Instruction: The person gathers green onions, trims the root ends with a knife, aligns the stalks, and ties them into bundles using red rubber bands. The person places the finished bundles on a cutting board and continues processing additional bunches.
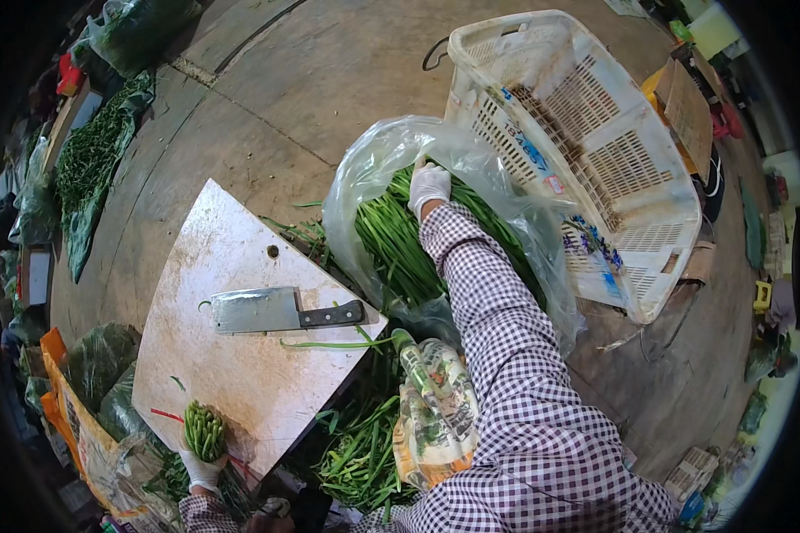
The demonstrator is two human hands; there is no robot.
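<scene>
My left hand (201, 472), in a white glove, is closed around a bundle of green stalks (205, 432), probably garlic chives, cut ends facing up. The bundle is at the near corner of a white board (253, 393). A red strip (167, 415) lies under it, showing on both sides. My right hand (431, 186), also gloved, reaches into a clear plastic bag (353, 166) and rests on long green stalks (400, 246); whether its fingers grip any is hidden. A cleaver (257, 310) with a black handle lies flat on the board.
A white plastic crate (573, 133) stands tilted beyond the bag at right. Loose green leaves (360, 453) are heaped below the board, beside a patterned cloth (440, 413). More greens (100, 153) lie on the floor at left. Filled bags (103, 353) stand left of the board.
</scene>
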